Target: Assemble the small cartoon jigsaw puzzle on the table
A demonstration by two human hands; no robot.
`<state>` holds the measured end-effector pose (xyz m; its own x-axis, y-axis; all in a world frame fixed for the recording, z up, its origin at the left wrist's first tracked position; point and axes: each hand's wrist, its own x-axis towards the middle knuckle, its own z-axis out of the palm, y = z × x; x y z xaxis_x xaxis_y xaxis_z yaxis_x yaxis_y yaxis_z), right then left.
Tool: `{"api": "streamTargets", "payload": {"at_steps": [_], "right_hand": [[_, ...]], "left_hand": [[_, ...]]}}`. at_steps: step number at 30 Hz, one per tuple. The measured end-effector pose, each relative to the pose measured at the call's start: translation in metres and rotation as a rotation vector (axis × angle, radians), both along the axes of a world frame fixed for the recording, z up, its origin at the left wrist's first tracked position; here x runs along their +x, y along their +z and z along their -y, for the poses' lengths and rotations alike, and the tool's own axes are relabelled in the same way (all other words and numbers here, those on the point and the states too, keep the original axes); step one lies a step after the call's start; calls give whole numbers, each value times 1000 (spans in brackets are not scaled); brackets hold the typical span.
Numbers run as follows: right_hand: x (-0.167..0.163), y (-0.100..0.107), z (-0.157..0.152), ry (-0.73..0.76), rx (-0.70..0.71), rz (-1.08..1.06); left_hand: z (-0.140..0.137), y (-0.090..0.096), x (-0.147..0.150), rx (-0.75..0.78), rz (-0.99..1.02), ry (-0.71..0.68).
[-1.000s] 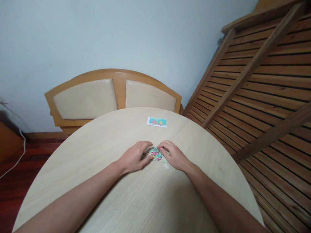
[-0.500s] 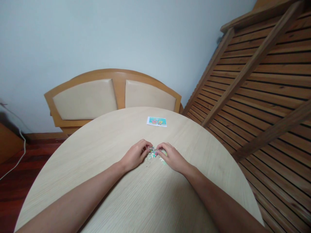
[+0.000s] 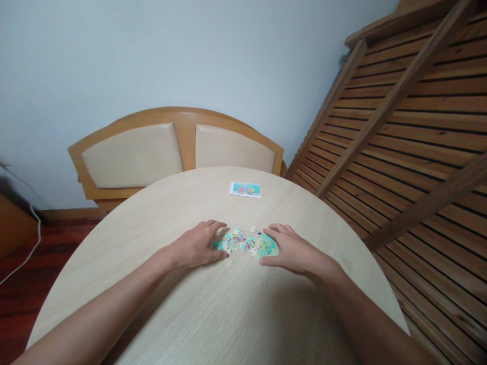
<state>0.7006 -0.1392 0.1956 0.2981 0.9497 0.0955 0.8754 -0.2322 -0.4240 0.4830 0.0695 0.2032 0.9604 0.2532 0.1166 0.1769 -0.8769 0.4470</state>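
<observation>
Since the earlier frame, the hands have drawn apart, left and right, and the pieces between them have spread from a tight heap into a wider, thinner band. The card has not visibly moved.

Nearest, both bare forearms reach in over the table [image 3: 198,317] from its near side. The left hand [image 3: 195,244] is wide, thumb and fingers well parted and curved round the left end of the pieces [image 3: 239,235]. The right hand [image 3: 294,251] is likewise wide, curved round the right end. No piece is seen gripped in either; whether the fingertips touch any cannot be told. The facing curves appear to serve as a fence, keeping loose pieces within reach.

The pieces lie on the table between the hands, mixed teal, pink, yellow and pale; the pale ones are probably face down. Gaps of bare wood show among them.

Farther off, beyond the pieces, the card [image 3: 245,189] lies flat, picture up, near the far edge. That spot presumably keeps it readable and out of the hands' way.

Past the table stand a padded headboard [image 3: 189,139] and, right, a slatted frame [image 3: 384,109]; the wall [image 3: 190,50] is farthest.
</observation>
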Motion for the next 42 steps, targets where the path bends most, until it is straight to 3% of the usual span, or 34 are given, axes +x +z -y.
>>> {"api": "streamTargets", "payload": {"at_steps": [4, 10, 16, 22, 28, 33, 37, 42], "right_hand": [[-10, -3, -7, 62, 9, -140], [-24, -11, -21, 142, 117, -319], [-27, -10, -25, 269, 242, -385], [-18, -11, -16, -15, 115, -100], [-20, -16, -16, -35, 80, -113], [-26, -13, -19, -12, 54, -316], [-32, -15, -26, 22, 134, -451], [-37, -19, -35, -26, 201, -818]], "left_hand": [[4, -3, -6, 24, -66, -67], [14, -18, 8, -35, 74, -68], [24, -13, 14, -141, 196, -71], [31, -13, 12, -50, 215, -95], [35, -22, 17, -70, 199, -170], [39, -21, 18, -78, 210, -179], [44, -23, 16, -86, 249, -165], [42, -27, 18, -112, 227, -92]]}}
